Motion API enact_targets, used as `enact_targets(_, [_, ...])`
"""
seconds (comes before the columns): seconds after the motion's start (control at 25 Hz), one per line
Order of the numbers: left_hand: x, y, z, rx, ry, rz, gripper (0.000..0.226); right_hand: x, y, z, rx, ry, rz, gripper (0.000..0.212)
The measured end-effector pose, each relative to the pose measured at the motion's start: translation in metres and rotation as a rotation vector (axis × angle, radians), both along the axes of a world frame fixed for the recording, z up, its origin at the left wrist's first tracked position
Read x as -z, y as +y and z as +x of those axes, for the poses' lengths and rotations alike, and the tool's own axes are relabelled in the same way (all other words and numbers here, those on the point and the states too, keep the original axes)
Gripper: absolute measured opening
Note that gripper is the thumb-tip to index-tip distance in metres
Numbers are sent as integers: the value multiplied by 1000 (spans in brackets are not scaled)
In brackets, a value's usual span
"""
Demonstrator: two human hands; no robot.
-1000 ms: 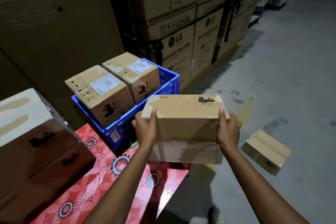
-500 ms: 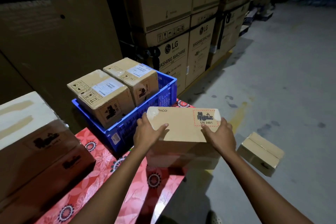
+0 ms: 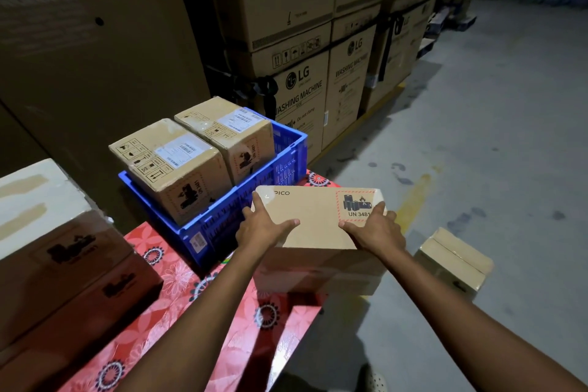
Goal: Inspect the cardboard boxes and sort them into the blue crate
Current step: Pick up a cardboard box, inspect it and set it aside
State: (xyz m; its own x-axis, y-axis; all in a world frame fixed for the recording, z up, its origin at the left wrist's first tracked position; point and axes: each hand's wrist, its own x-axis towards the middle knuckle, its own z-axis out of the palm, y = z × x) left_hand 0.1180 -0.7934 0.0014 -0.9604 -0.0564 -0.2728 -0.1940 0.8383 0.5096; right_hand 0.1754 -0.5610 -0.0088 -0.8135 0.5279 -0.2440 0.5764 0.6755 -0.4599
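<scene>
You have both hands on a brown rectangular cardboard box (image 3: 313,216) with "PICO" printed near its far left corner and a red-bordered battery label reading "UN 3481" at its far right. Your left hand (image 3: 261,227) lies over the box's near left part, fingers spread on its top face and thumb stretched toward the middle. Your right hand (image 3: 374,231) grips the near right corner, fingers partly covering the red label. The box sits tilted toward you at the far right corner of the worktop (image 3: 178,325), which is covered in a red cloth with a floral pattern, and part of the box overhangs the edge above the grey concrete floor (image 3: 496,153).

Just left of the held box stands the blue plastic crate (image 3: 241,210) with slotted walls. Two brown cardboard boxes already stand in it side by side, rising above its rim: the nearer crate box (image 3: 171,165) and the farther crate box (image 3: 229,130), each with a white shipping label on top and a black battery mark on its side.

At the left edge of the worktop is a stack of dark, shadowed cardboard boxes (image 3: 57,258) with a pale top. On the floor to your right lies a small brown cardboard box (image 3: 455,261), well apart from the crate. Behind the crate rise large stacked cartons (image 3: 299,86) printed "LG WASHING MACHINE".
</scene>
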Motion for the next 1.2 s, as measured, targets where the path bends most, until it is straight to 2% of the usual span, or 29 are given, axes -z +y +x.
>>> enact_targets(0.24, [-2,-4,-4,10,-27,17,130,-2,0,-1,28,-11,-23,122])
enact_targets(0.36, [-8,1,-16,81,14,22,131,-8,1,-9,47,82,1,110])
enact_targets(0.44, [-10,9,-26,85,47,36,124,-12,3,-21,82,114,-40,100])
enact_targets(0.56, [-9,20,-37,-53,8,60,108,-10,7,-36,164,92,-113,95])
enact_targets(0.72, [1,28,-36,-75,35,-132,105,2,5,-39,176,89,-41,106])
enact_targets(0.84, [8,31,-36,-55,80,-197,104,6,7,-43,161,88,-18,111])
enact_targets(1.04, [10,31,-33,-41,133,-244,103,6,10,-46,135,92,-9,114])
enact_targets(1.2, [8,26,-21,-34,160,-183,102,7,7,-31,120,155,23,110])
